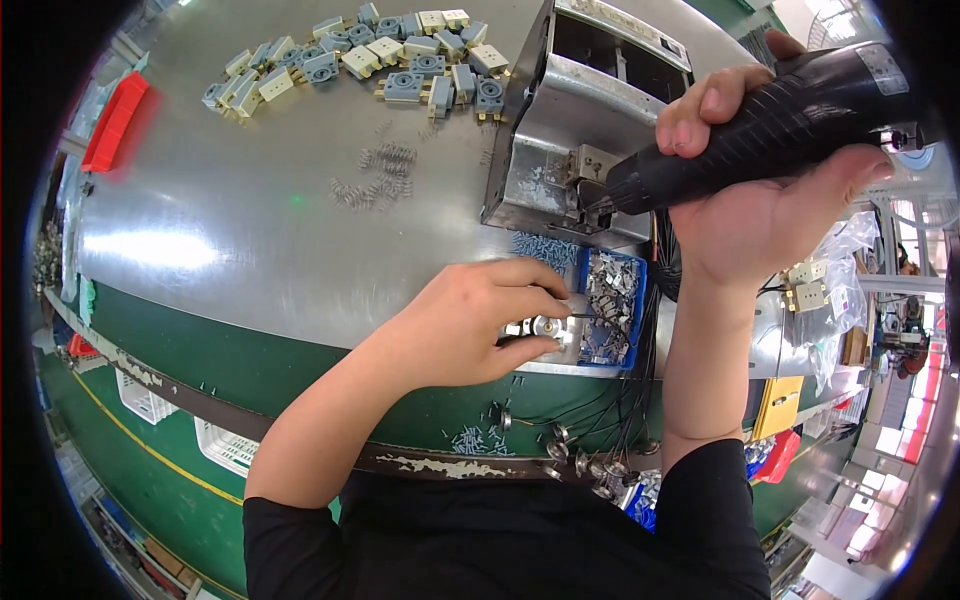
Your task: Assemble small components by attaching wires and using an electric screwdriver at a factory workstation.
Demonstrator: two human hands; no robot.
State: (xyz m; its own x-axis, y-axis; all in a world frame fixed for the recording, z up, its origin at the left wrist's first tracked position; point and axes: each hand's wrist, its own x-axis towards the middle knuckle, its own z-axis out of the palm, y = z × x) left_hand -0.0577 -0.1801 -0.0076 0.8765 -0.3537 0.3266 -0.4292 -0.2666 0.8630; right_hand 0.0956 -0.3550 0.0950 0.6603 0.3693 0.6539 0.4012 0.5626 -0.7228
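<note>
My right hand (pixel 745 225) is wrapped around the thick black body of an electric screwdriver (pixel 770 125). Its tip points down-left into the front of a worn metal screw feeder (pixel 590 95), by a small bracket. Low at the table's near side, my left hand (pixel 470 315) pinches a small silvery part with a round end (pixel 545 326); the fingers cover much of it, so its kind is unclear. A black wire appears to run from it toward the right. Just beside those fingertips stands a blue tray (pixel 643 300) of small metal pieces.
Loose screws (pixel 545 248) lie before the feeder, with more screws (pixel 475 440) on the green mat. Springs (pixel 385 170) and several grey-and-cream socket blocks (pixel 390 50) sit farther back. Black cables with round metal ends (pixel 600 465) hang near my body. A red bin (pixel 118 120) stands left.
</note>
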